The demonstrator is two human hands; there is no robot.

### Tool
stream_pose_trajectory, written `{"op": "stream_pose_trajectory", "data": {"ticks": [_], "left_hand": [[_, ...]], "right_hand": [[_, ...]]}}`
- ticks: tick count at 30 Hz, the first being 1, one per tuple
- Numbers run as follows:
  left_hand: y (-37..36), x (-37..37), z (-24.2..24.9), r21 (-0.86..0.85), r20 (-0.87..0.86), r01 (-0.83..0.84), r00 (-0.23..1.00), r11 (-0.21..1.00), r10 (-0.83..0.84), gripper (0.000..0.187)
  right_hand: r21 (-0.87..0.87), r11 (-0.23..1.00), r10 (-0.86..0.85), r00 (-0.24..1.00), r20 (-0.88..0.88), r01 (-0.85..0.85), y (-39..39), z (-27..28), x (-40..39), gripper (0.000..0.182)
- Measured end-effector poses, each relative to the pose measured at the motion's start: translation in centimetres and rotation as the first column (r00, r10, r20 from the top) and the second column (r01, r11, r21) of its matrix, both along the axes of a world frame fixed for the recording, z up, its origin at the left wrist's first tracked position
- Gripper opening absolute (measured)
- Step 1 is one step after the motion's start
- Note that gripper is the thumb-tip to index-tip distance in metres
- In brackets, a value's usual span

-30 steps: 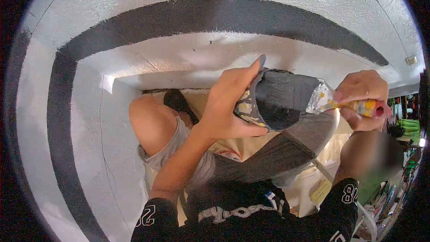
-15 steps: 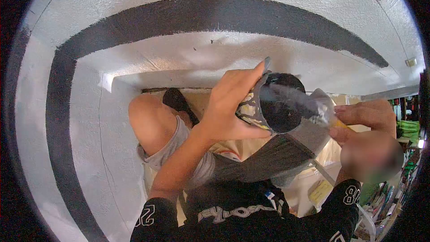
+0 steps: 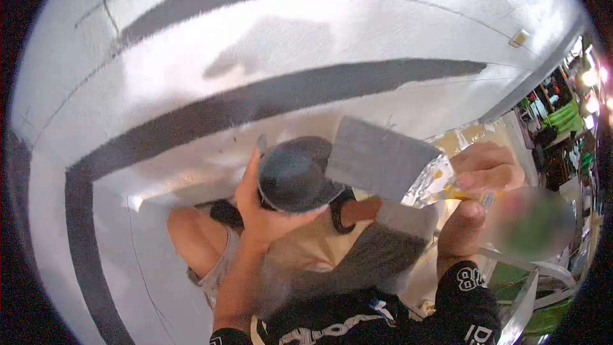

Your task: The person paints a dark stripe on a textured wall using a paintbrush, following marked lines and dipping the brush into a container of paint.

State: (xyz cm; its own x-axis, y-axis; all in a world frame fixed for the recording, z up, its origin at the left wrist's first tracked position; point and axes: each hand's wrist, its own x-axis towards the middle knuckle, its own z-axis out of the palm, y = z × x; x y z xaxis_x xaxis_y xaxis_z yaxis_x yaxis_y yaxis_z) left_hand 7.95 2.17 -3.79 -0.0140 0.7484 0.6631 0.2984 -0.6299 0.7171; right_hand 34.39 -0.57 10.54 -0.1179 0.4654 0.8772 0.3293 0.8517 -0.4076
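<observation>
My left hand [image 3: 257, 209] is wrapped round a paint container [image 3: 290, 182] whose inside is coated in dark paint, its mouth facing me. In my right hand [image 3: 482, 176] is a wide paintbrush [image 3: 377, 158] with grey-coated bristles, a shiny wrapped ferrule and a yellow handle. The bristle end overlaps the container's right rim in this view, and the brush points left. My right fingers pinch the handle close to the ferrule.
A white wall [image 3: 357, 25] with a dark painted stripe [image 3: 262, 99] curves in front of me. A wall outlet or switch plate [image 3: 519, 38] sits at the upper right. My bent knee [image 3: 198, 239] is close to the wall. Cluttered shelves [image 3: 562, 99] and green cloth stand at the right.
The paintbrush has come up out of the container's mouth and its bristles now show fully. My view has tilted, and the container appears lower and further left.
</observation>
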Motion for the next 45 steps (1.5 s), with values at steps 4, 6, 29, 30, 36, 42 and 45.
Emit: {"op": "stream_pose_trajectory", "data": {"ticks": [4, 6, 29, 30, 36, 42, 45], "left_hand": [[0.8, 0.4, 0.9, 0.065, -0.04, 0.044, 0.998, 0.997, -0.041, 0.116], [1.3, 0.4, 0.4, 0.112, -0.08, 0.063, 0.995, 0.992, -0.054, 0.117], [2.0, 4.6, -0.6, -0.122, 0.025, 0.063, 0.998, 0.991, -0.06, 0.114], [2.3, 4.5, -0.6, -0.118, 0.006, 0.058, 0.998, 0.991, -0.057, 0.114], [2.1, 3.8, -2.2, -0.152, -0.035, 0.051, 0.998, 0.987, -0.057, 0.115], [2.2, 3.5, -3.0, -0.173, -0.052, 0.05, 0.997, 0.984, -0.059, 0.115], [2.5, 3.5, -3.2, -0.181, -0.06, 0.042, 0.997, 0.983, -0.054, 0.116]], "right_hand": [[0.21, 0.966, -0.098, 0.966, -0.241, 0.151, 1.9, -2.6, 5.8, 0.032], [0.128, 0.987, 0.14, 0.889, -0.436, -0.092, 2.6, 1.1, 3.2, 0.029], [0.181, 0.916, -0.274, 0.886, -0.374, 0.359, 10.1, -2.3, 1.5, 0.025], [0.166, 0.901, -0.365, 0.907, -0.212, 0.401, 9.6, -2.0, 1.3, 0.026], [0.089, 0.848, -0.396, 0.736, -0.549, 0.523, 12.0, -1.7, 4.5, 0.022], [0.021, 0.875, -0.354, 0.668, -0.654, 0.484, 12.0, -1.7, 4.6, 0.023], [0.181, 0.903, -0.337, 0.903, -0.266, 0.39, 11.2, -2.9, 3.0, 0.023]]}}
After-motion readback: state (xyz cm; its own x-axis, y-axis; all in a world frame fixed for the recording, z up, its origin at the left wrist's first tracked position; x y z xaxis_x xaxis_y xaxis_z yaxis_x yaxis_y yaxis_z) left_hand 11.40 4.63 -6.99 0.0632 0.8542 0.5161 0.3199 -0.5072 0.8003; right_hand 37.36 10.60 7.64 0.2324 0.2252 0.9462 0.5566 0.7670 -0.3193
